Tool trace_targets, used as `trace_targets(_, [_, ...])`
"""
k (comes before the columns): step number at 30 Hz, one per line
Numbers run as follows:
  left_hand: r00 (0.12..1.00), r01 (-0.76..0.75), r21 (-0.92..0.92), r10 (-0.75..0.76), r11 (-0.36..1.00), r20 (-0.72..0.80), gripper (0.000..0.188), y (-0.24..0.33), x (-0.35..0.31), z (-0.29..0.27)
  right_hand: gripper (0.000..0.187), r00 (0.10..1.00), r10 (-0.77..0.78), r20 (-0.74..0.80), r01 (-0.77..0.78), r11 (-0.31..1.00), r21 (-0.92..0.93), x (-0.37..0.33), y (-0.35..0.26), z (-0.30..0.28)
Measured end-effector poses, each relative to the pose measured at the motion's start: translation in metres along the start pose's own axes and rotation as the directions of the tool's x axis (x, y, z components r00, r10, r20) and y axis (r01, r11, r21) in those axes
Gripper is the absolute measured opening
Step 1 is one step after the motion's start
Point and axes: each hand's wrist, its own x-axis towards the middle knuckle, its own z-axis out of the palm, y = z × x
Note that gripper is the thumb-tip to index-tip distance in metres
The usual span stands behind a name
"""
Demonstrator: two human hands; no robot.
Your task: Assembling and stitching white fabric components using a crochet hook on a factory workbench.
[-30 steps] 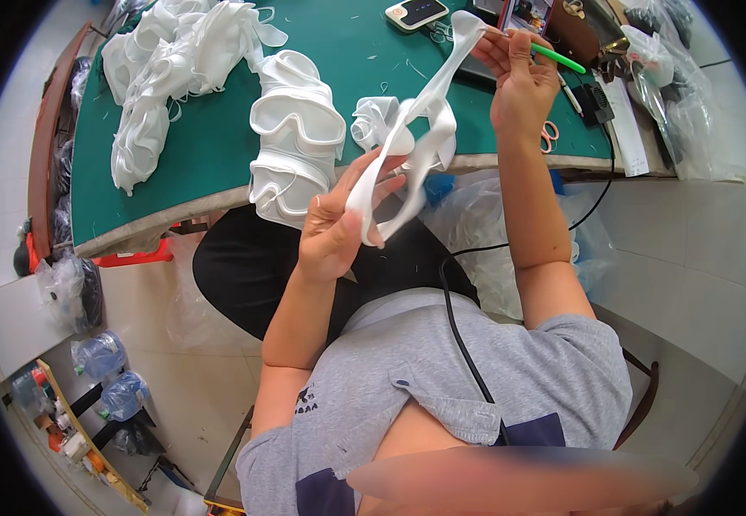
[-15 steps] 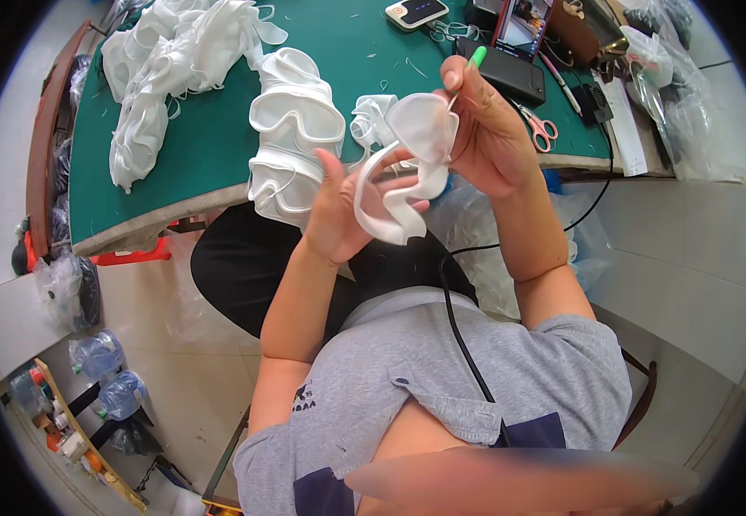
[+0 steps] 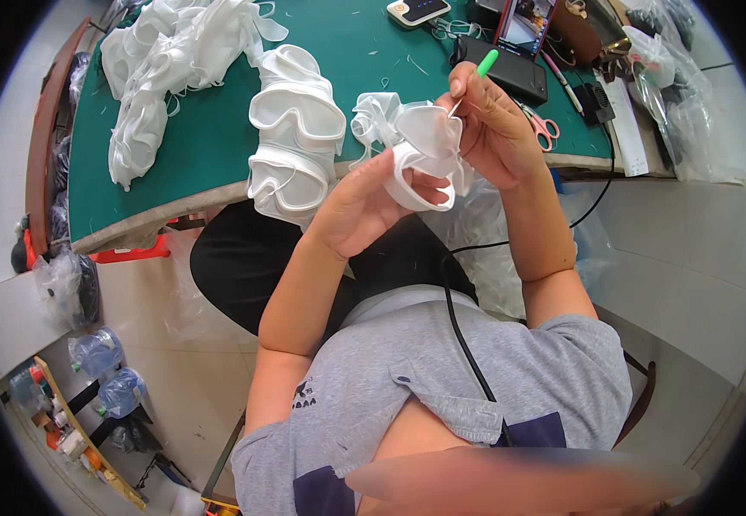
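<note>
Both hands are raised over my lap at the table's front edge. My left hand [image 3: 357,206] is closed around the white rim of a soft, translucent white goggle piece [image 3: 426,126], its fingers reaching inside the loop. At the other end of the goggle piece, my right hand [image 3: 502,142] pinches a thin tool with a green handle [image 3: 487,63], its slim metal shaft pointing down at the rim. The right fingers also touch the piece's edge; the tool's tip is hidden. Behind the left hand lies a small white bundle with cords [image 3: 374,119].
Stacked white goggle pieces [image 3: 297,116] stand left of my hands, and a larger white heap [image 3: 166,64] lies farther left on the green table [image 3: 209,138]. To the right are pink scissors [image 3: 545,131], a black box [image 3: 510,73] and a propped phone [image 3: 525,24]. A black cable [image 3: 450,292] crosses my lap.
My left hand has closed on the goggle rim and moved right and up, folding the loop closer to the right hand. The green-handled tool has shifted slightly right.
</note>
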Motion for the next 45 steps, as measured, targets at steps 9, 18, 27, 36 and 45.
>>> trace_targets(9, [0.975, -0.175, -0.115, 0.156, 0.978, -0.156, 0.048, 0.004, 0.000, 0.007, 0.022, 0.837, -0.503, -0.213, 0.070, 0.485, -0.872, -0.019, -0.020, 0.001])
trace_targets(18, [0.942, -0.272, 0.010, 0.268, 0.962, -0.199, 0.036, -0.005, -0.006, 0.013, 0.033, 0.798, -0.355, 0.488, 0.460, -0.166, -0.873, -0.002, 0.017, 0.009])
trace_targets(27, [0.899, -0.392, 0.023, 0.389, 0.920, -0.200, 0.044, -0.008, -0.009, 0.010, 0.012, 0.765, -0.560, 0.319, 0.389, 0.006, -0.921, 0.005, 0.044, 0.024])
trace_targets(36, [0.989, -0.084, -0.153, 0.064, 0.985, -0.136, 0.048, -0.010, -0.021, -0.012, 0.019, 0.821, -0.272, 0.502, 0.554, 0.161, -0.817, 0.000, 0.027, 0.032])
trace_targets(45, [0.865, -0.302, 0.486, 0.450, 0.820, -0.221, 0.038, -0.018, -0.015, 0.000, 0.042, 0.940, -0.340, 0.022, 0.079, 0.152, -0.985, -0.015, 0.037, 0.031])
